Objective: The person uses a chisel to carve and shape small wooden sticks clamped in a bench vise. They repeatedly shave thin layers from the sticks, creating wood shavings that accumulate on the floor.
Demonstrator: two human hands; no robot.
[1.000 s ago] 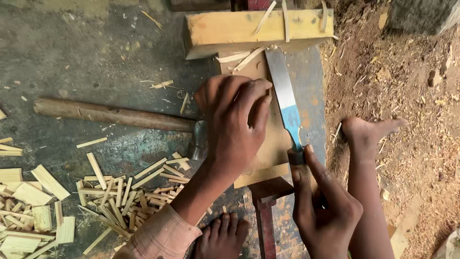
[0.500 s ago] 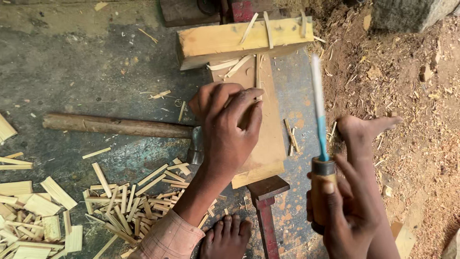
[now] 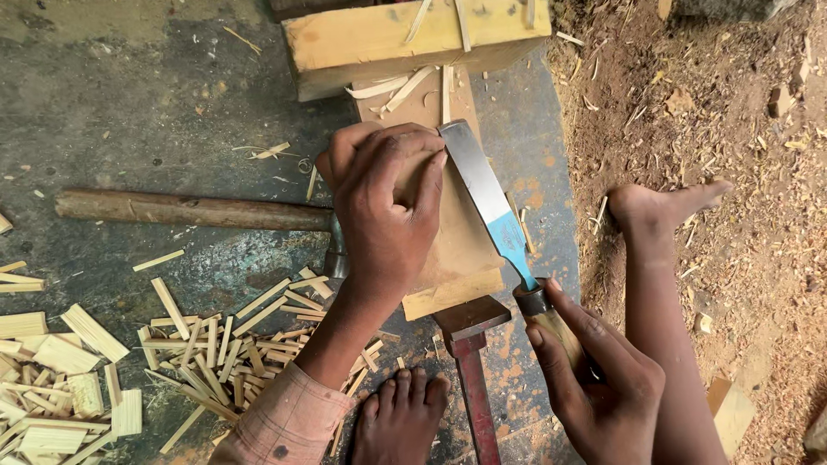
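Two bare hands work over a dark, stained concrete floor point(image 3: 129, 112) that gives way on the right to reddish sawdust-strewn earth point(image 3: 732, 129). Across the top lies a thick pale-yellow timber block point(image 3: 379, 39), and under it runs a flat tan wooden board point(image 3: 457, 250), lengthwise toward the person. Beside the board, on the left, rests a long round brown wooden hammer handle point(image 3: 189, 209), its metal head mostly hidden behind the wrist. Scattered pale wooden slivers and offcuts point(image 3: 129, 362) cover the lower left floor.

The left hand point(image 3: 383, 215) presses flat on the board, fingers curled down together over a small piece that cannot be made out. The right hand point(image 3: 599, 379) is closed tight round the light wooden handle of a broad steel chisel with a blue-painted shank point(image 3: 491, 202); its blade lies slanted on the board, the cutting end just beside the left fingertips. One bare foot point(image 3: 401, 418) rests below the board, another point(image 3: 659, 207) on the earth.
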